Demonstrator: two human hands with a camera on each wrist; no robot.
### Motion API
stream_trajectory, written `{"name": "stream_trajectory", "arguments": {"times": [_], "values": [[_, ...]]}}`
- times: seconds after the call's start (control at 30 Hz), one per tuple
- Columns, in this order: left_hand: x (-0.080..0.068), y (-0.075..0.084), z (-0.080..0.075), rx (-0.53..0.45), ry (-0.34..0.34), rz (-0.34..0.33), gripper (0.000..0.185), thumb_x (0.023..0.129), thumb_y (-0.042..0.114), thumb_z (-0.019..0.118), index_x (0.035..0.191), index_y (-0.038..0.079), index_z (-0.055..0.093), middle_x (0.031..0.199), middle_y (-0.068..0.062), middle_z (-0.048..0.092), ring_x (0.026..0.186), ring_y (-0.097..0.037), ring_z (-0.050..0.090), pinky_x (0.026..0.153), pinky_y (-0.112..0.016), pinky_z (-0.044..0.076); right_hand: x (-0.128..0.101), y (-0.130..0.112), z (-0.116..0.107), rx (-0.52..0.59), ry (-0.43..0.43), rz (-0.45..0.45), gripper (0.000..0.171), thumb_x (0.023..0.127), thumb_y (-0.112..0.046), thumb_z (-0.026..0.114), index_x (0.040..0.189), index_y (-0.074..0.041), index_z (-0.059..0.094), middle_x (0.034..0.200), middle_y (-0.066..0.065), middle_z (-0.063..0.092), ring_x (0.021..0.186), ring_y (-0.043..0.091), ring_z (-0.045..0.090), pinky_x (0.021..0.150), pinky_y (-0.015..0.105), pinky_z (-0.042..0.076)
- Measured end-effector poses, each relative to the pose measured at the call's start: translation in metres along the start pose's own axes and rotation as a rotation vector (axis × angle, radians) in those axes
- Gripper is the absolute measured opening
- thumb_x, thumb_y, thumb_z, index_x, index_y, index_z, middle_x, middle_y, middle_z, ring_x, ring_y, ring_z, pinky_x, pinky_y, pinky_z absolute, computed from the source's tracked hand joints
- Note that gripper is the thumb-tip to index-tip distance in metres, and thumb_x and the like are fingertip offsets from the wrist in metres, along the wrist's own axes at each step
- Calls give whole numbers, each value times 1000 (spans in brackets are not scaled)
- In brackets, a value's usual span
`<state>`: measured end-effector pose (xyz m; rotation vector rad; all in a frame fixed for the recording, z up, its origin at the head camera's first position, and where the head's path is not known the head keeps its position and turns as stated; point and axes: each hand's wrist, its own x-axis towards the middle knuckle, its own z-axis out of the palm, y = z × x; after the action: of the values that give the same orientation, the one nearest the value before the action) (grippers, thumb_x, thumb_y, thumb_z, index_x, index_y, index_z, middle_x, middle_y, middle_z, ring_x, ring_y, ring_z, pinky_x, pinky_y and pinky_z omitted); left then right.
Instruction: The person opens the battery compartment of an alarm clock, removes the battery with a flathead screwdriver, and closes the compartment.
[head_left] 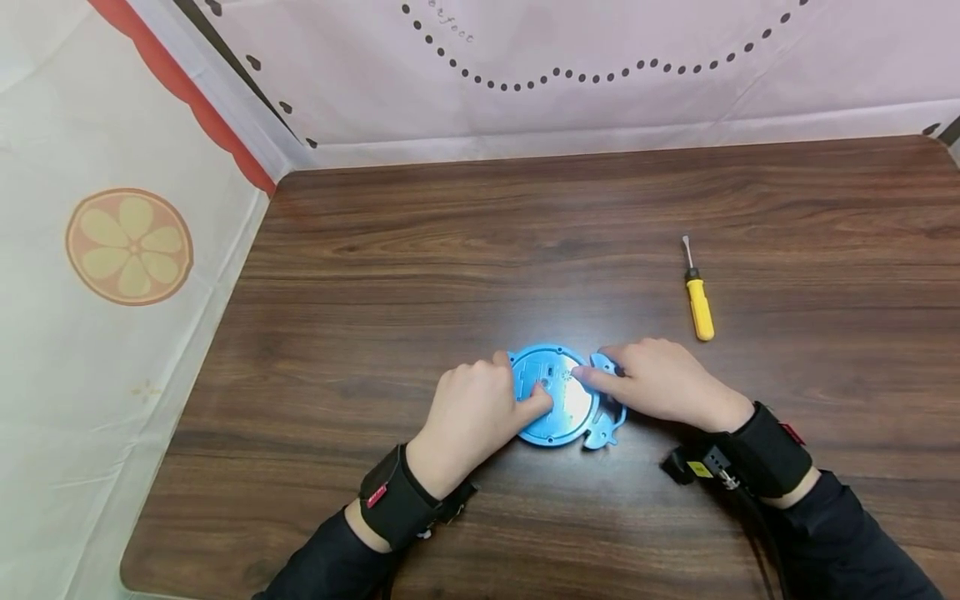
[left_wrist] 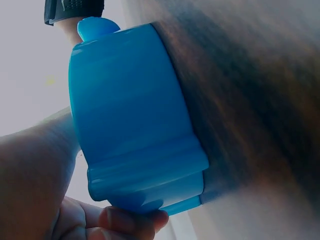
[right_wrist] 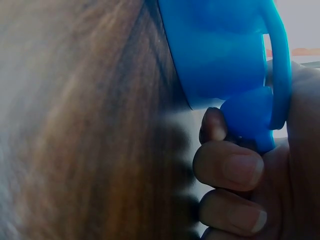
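Head view shows a round blue plastic toy (head_left: 558, 398) lying flat on a dark wooden table (head_left: 420, 250), toward the near edge at its middle. The left hand (head_left: 472, 417) rests on the toy's left rim, thumb pressing its top face. The right hand (head_left: 663, 383) grips the toy's handle-like right side, fingers curled round it. A yellow screwdriver (head_left: 699, 302) lies well apart toward the right edge.

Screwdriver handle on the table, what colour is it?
Yellow; the screwdriver shows best in the head view, lying beyond the right hand.
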<state>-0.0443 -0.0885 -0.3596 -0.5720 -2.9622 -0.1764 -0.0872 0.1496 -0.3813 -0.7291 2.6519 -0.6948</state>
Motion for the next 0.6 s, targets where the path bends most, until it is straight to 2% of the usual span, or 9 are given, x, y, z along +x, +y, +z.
{"name": "stream_trajectory", "arguments": {"times": [0.07,0.23,0.27,0.4,0.6], "values": [[-1,1,0,5,10,5,44,84,40,65,57,16,39,59,8,16,45,-8,17,38,-22,14,0,0,0,1,-6,2,41,102,-50,53,82,-15,64,61,-9,25,53,10,33,53,28,24],[-2,-1,0,-15,22,15,43,84,33,63,55,18,34,61,8,15,47,-8,15,39,-22,13,-1,-1,-1,0,-21,10,43,102,-50,54,95,-11,71,60,-8,25,53,11,33,53,28,24],[-2,-2,-1,-30,16,13,42,84,31,62,56,18,34,61,8,15,48,-8,15,40,-22,13,-1,-1,-1,-1,-23,12,44,102,-50,54,99,-9,72,60,-8,26,53,11,34,53,28,25],[-2,-7,-3,-100,-32,5,40,89,25,61,58,17,38,60,8,16,49,-9,16,42,-23,14,-1,0,-2,2,-31,18,45,102,-50,53,100,-9,72,61,-8,26,53,12,34,54,29,25],[-2,-13,-4,-173,-79,9,37,94,26,58,63,16,42,60,9,18,48,-8,19,42,-23,16,-2,1,-2,5,-34,17,47,102,-49,54,108,-6,73,61,-8,26,54,11,36,54,28,26]]}}
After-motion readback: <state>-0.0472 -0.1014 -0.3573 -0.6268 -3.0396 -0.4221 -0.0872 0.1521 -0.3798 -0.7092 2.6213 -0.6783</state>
